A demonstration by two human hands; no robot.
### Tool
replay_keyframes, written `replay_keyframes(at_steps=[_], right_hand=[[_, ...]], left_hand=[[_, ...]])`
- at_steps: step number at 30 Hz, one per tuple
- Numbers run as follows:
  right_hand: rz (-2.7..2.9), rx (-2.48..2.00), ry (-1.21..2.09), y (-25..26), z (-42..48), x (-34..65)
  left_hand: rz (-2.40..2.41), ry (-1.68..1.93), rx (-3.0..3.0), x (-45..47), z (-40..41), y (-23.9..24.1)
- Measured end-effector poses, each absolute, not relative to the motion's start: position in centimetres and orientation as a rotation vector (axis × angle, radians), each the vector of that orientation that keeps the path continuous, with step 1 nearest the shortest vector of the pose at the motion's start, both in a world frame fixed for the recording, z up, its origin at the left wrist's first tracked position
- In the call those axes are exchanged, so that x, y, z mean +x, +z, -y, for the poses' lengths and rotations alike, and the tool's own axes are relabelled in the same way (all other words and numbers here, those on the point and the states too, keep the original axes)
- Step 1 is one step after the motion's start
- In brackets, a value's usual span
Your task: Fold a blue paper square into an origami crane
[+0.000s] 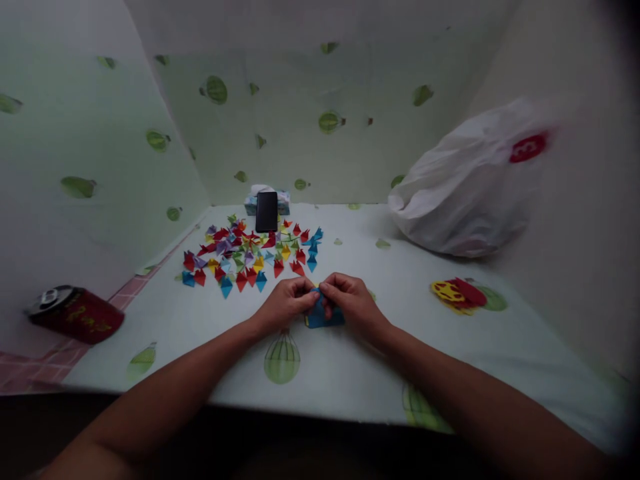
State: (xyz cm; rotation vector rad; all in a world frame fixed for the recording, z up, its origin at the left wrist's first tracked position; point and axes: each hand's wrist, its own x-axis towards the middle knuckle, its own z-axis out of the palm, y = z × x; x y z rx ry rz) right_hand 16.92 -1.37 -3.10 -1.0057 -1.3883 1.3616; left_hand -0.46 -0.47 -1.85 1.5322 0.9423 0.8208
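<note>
Both of my hands meet at the middle of the table over a small blue paper piece [320, 317]. My left hand [287, 303] pinches its left upper edge and my right hand [353, 301] pinches its right upper edge; fingertips nearly touch. The paper lies partly on the table cover, partly hidden by my fingers. Just beyond my hands lies a spread of several folded paper pieces [253, 253] in red, blue, yellow, green and purple.
A black phone [267, 211] leans against a tissue pack [280, 198] at the back. A white plastic bag [465, 187] sits back right. Red and yellow paper [457, 295] lies right. A red tin [75, 313] lies off the left edge.
</note>
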Motion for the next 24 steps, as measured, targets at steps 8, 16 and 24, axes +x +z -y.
replay_keyframes(at_steps=[8, 16, 24], right_hand=[[1.448, -1.008, 1.331, -2.45, 1.36, 17.21], [1.332, -1.009, 1.343, -2.36, 1.45, 17.21], [1.159, -0.944, 1.400, -2.58, 1.40, 16.84]], left_hand=[[-0.941, 0.800, 1.554, -0.70, 0.07, -2.13], [-0.931, 0.844, 1.424, -0.77, -0.02, -2.03], [-0.928, 0.923, 1.277, -0.80, -0.37, -2.46]])
